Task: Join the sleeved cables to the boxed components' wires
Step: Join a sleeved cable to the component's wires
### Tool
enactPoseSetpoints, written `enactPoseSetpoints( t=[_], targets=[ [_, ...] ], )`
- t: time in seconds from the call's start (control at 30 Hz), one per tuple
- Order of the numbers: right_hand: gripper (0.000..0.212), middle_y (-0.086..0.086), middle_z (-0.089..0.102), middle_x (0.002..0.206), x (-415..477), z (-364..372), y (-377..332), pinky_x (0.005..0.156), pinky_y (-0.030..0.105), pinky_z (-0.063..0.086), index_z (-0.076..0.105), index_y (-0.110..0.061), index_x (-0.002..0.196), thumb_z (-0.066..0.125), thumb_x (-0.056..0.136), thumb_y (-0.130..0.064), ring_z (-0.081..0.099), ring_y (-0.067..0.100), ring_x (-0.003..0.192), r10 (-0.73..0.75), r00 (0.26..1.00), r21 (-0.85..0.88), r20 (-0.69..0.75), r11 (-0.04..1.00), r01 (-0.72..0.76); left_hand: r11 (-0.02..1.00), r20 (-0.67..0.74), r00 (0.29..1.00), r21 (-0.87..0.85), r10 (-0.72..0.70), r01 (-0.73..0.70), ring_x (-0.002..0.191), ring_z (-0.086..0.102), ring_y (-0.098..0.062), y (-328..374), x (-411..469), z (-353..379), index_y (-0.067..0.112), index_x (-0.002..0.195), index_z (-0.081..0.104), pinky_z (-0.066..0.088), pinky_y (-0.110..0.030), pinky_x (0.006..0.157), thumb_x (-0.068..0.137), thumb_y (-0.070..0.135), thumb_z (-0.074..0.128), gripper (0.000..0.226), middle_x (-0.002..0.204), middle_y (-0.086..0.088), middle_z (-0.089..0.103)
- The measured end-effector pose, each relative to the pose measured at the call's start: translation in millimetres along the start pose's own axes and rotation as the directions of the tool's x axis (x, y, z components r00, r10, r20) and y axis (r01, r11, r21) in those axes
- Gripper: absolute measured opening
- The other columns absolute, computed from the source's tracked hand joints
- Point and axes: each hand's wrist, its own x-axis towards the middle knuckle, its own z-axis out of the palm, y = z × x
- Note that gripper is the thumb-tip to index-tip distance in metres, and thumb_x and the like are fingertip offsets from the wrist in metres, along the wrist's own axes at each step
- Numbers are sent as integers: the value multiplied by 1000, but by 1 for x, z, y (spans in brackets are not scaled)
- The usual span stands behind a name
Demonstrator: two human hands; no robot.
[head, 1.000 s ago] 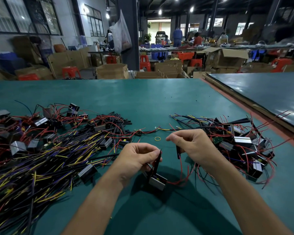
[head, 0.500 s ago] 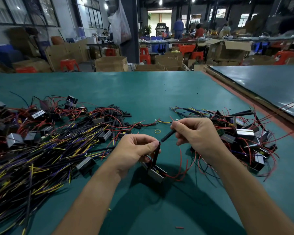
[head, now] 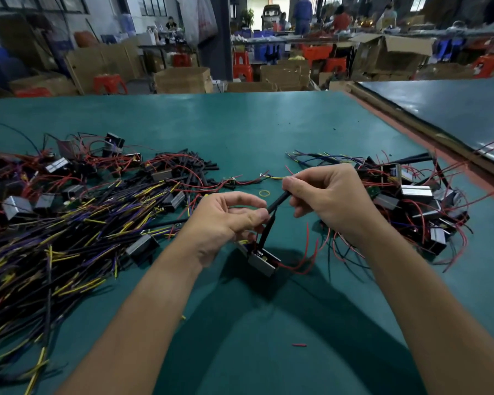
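The right hand (head: 328, 201) pinches the sleeved cable (head: 278, 201), seemingly light and floppy, beside the left hand (head: 226, 220), which pinches the thin wire (head: 265, 232) of the boxed component (head: 261, 262) just below; both are probably best gripped near their tips.

Bare left hand (head: 226, 220) and forearm (head: 143, 303), bare right hand (head: 330, 201) and forearm (head: 411, 295)

Two hands in play: left hand (head: 226, 220), right hand (head: 330, 199). One sleeved cable (head: 278, 201), one boxed component (head: 261, 262). One yellow rubber band (head: 264, 193), one red scrap (head: 299, 344) on the counter (head: 268, 124). Two heaps: left heap (head: 69, 212), right heap (head: 411, 195), maybe a dozen boxes apiece.
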Motion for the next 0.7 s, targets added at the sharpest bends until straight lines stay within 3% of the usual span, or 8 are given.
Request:
enactPoseSetpoints(
  t=[0.07,0.23,0.6,0.7],
  targets=[
    [16,3,66,55,-1,-1,0,52,25,57,73,-8,74,71,88,-14,59,14,47,-6,1000,-29,-3,1000,6,999,27,1000,-31,-8,8,60,67,-11,1,-1,0,7,87,66,55,-21,57,66,3,73,23,72,-6,73],
    [15,7,69,59,-2,-2,2,52,25,55,74,-9,74,71,88,-13,59,14,48,-21,1000,-94,11,995,22,1000,-8,1000,-9,17,-17,63,68,-8,-4,-2,2,3,84,67,54,-20,55,70,-22,68,29,69,-5,72],
    [19,9,68,60,-3,-2,-2,52,28,54,74,-14,69,72,88,-15,60,13,47,-65,997,-109,41,992,70,979,-26,989,148,145,-140,62,64,-6,-11,-1,15,3,88,67,54,-19,61,73,-17,71,25,72,-6,68],
    [18,9,69,61,-2,-6,0,54,34,54,74,-11,72,71,89,-17,59,15,48,-42,999,-154,16,987,44,972,-90,986,200,144,-124,63,61,-12,-12,1,17,8,82,69,53,-26,63,74,-10,75,20,79,-7,69]
  ],
)
